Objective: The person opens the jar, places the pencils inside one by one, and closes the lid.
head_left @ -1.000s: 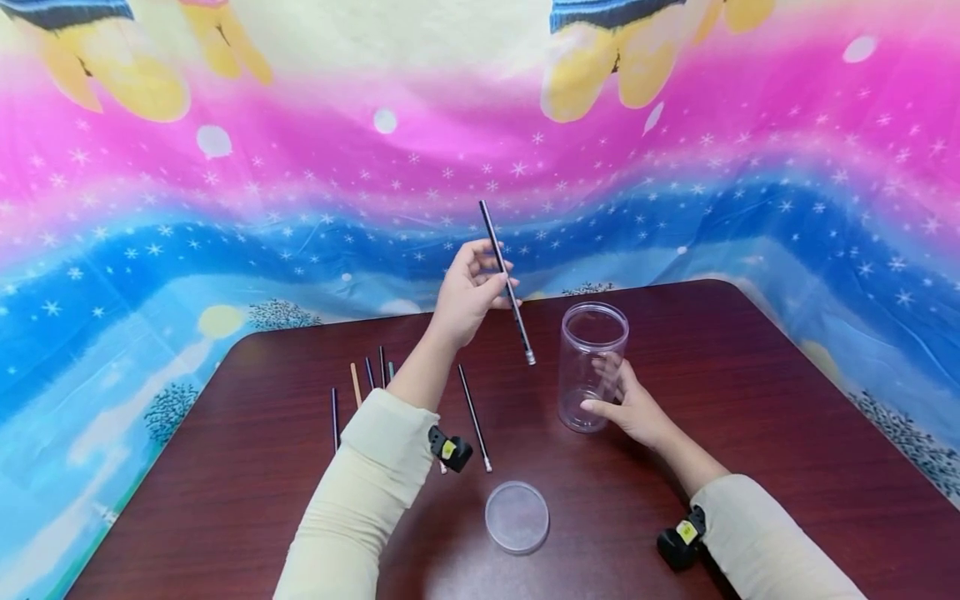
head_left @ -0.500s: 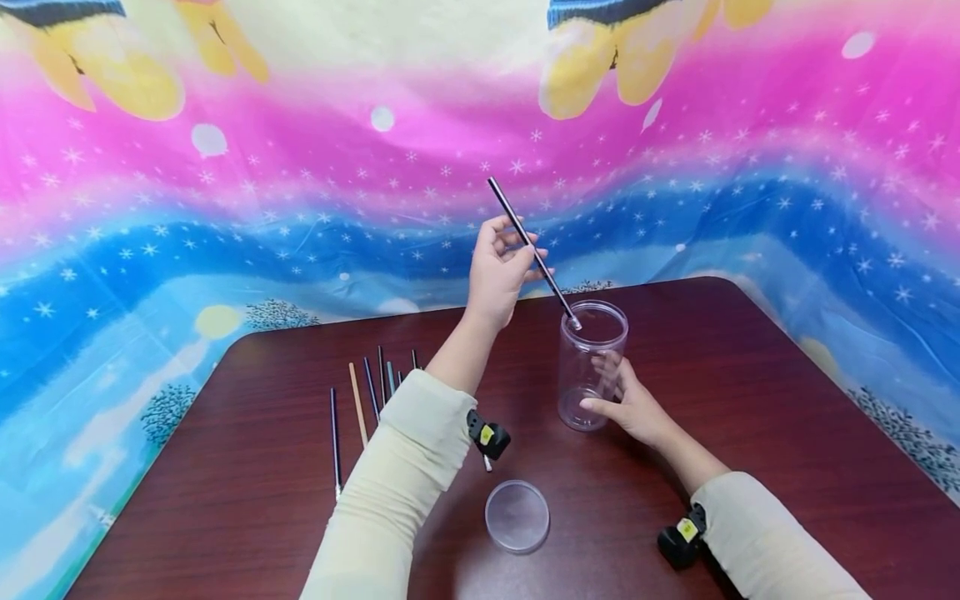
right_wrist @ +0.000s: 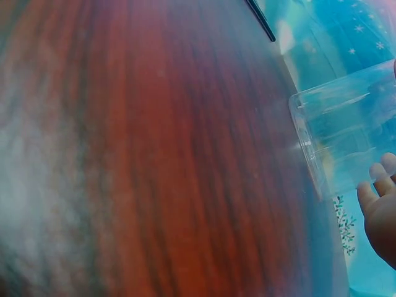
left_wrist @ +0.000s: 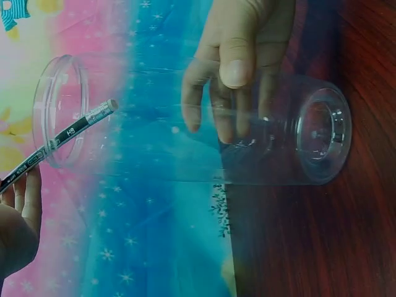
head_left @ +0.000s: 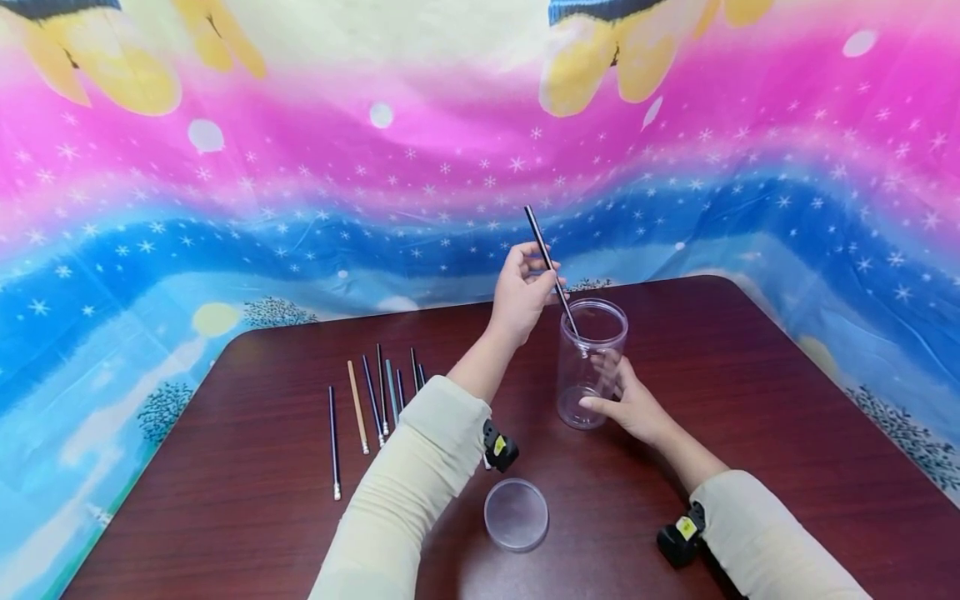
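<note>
My left hand pinches a black pencil between thumb and fingers, above the back of the table. The pencil slants down to the right, and its eraser end dips just inside the mouth of a clear plastic jar. In the left wrist view the pencil shows an "HB" marking and a silvery band near the eraser. Around the lower right side of the upright jar my right hand is curved, thumb in front and fingers behind the wall. The right wrist view catches only part of the jar and some fingertips.
A round clear lid lies flat near the front. To the left several pencils are spread on the dark wooden table, among them a tan pencil and a dark blue pencil. My left forearm covers some. A printed cloth hangs behind.
My left hand has moved right, bringing the pencil from beside the jar to over its rim, then lowering its eraser end into the mouth. The right hand and jar have stayed put.
</note>
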`<state>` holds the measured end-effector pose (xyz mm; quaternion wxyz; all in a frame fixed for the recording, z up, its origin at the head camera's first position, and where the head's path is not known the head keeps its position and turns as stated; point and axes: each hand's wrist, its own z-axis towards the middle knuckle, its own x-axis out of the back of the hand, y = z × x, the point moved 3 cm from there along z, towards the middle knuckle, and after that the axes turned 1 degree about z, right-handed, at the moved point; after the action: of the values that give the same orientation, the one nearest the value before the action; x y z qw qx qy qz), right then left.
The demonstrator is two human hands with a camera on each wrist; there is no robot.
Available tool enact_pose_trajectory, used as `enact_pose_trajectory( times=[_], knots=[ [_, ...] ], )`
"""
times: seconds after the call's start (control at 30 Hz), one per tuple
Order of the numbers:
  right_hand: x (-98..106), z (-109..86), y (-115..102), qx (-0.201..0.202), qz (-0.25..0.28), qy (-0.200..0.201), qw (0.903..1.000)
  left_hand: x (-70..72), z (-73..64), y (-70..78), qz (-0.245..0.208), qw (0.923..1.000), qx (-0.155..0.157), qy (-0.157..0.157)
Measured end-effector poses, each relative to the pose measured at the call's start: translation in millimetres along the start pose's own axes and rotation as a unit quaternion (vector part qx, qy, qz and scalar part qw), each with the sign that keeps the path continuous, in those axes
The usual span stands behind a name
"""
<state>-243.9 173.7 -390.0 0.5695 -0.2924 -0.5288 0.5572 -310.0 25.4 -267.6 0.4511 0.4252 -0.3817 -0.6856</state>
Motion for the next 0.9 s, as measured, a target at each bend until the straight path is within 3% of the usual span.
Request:
enact_pose_trajectory(
  times=[0.2,0.47,0.73,0.9],
  knots=[
    [0.6,-0.7,-0.5,-0.001,0.005,-0.002,1.0000,-1.7,-2.8,-7.9,0.029,0.9991,0.020,-0.023],
    [-0.2,0.5,-1.0,0.003,0.010,-0.004,0.9999,-1.8,-1.9,-11.8,0.055,0.9974,0.022,-0.041],
    [0.3,-0.8,-3.3,-0.007,0.002,-0.007,0.9999,-5.4,-8.4,1.7,0.125,0.9891,0.018,-0.075],
    [1.0,0.8,0.4,0.001,0.006,-0.006,1.0000,-4.2,-11.2,7.0,0.118,0.9889,0.026,-0.086]
  ],
)
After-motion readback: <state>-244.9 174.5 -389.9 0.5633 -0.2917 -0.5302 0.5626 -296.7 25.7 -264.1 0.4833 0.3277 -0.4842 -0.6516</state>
